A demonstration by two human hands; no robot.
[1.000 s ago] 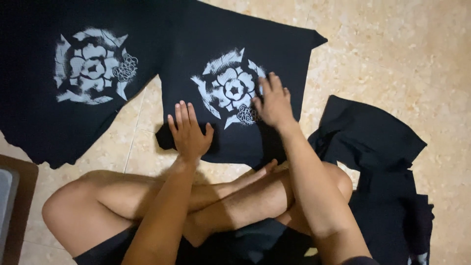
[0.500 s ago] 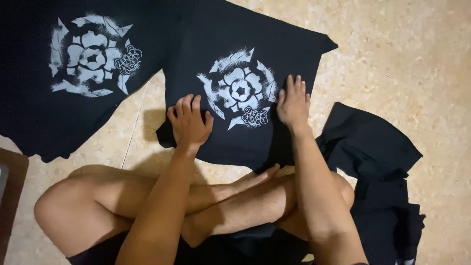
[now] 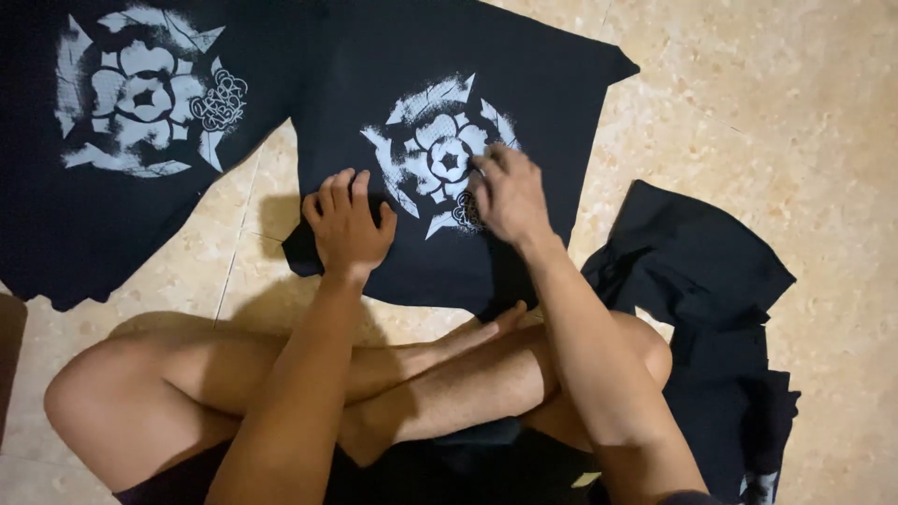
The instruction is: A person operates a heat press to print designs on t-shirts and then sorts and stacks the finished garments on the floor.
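Note:
A black shirt (image 3: 543, 84) with a white flower-like print lies spread on the tiled floor in front of my crossed legs. My left hand (image 3: 348, 227) rests flat on its lower left corner, fingers together, pressing the cloth down. My right hand (image 3: 506, 192) lies on the print's right side, fingers slightly bent against the fabric. Neither hand has lifted any cloth.
A second black shirt (image 3: 103, 224) with the same white print lies to the left, its edge overlapping the first. A crumpled pile of black cloth (image 3: 720, 309) sits by my right knee. Beige speckled floor tiles (image 3: 795, 112) stretch to the right. A dark object edge (image 3: 9, 355) shows at far left.
My right hand has slid leftward from the shirt's right part onto the print. My left hand stays pressed on the lower left corner. The view has shifted slightly.

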